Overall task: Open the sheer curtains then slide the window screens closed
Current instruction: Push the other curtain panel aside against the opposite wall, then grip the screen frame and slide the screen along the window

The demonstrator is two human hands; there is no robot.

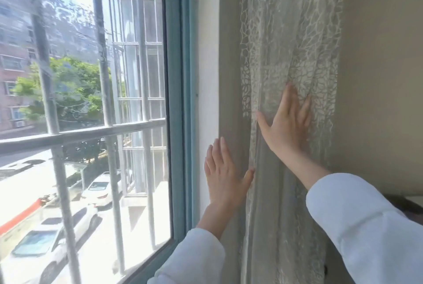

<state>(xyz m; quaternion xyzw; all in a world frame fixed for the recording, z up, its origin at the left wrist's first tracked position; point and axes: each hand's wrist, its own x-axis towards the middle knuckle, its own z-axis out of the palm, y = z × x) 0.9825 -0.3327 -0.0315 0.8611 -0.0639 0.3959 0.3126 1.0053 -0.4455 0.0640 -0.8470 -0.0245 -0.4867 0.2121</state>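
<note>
A sheer lace curtain [290, 38] with a pale net pattern hangs bunched against the wall, right of the window. My right hand [288, 123] lies flat on its folds with fingers spread. Lower down, my left hand [225, 178] is flat and open at the curtain's left edge, thumb touching the fabric, palm over the white wall strip [207, 73]. The window [96, 91] with its blue-green frame [183, 105] fills the left side. I cannot tell a screen from the glass.
Grey metal security bars [82, 133] run outside the glass, with parked cars and buildings beyond. A beige wall [384, 73] stands right of the curtain. A dark object [409, 203] shows at the right edge behind my sleeve.
</note>
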